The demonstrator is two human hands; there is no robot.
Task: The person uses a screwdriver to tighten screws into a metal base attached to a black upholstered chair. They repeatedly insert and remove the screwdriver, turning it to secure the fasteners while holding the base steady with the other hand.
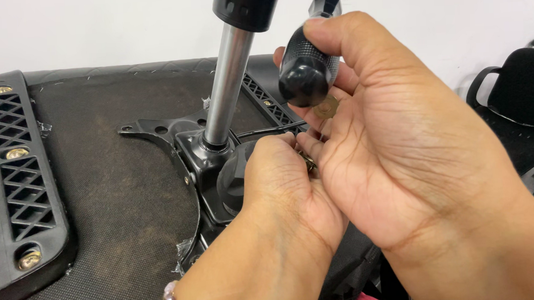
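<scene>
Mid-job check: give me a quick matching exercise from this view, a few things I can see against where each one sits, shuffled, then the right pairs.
Things:
1. screwdriver handle
2. metal column
3. lattice bracket
4. brass washer

Places:
A. rising upright from the black mechanism plate
B. bolted along the left edge of the seat underside
C. gripped in the right hand, under the thumb
D. lying on the right hand's fingers, just below the tool handle

Pairs: 1-C, 2-A, 3-B, 4-D. The left hand rests curled at the plate's knob.
</scene>
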